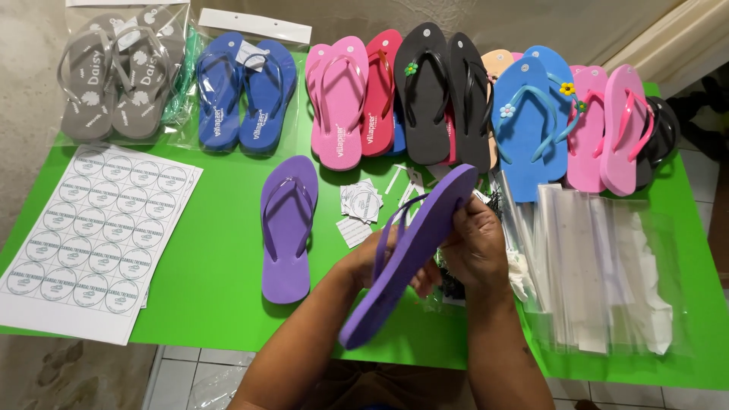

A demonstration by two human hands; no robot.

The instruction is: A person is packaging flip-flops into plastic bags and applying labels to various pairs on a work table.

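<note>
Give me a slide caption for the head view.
Both hands, left and right, hold a purple foam flip-flop on edge over a green table.

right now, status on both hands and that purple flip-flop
Left hand and right hand both gripping purple flip-flop, held tilted above green table. Its mate lies flat, left. Nothing blocking.

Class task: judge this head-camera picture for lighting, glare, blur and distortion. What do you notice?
Head view: light is even and soft, with faint shadows under the held purple flip-flop; glare whitens the clear plastic bags at right and the bagged grey pair; both hands, left hand and right hand, look sharp; the green table edges bow slightly, a wide-lens effect.
</note>
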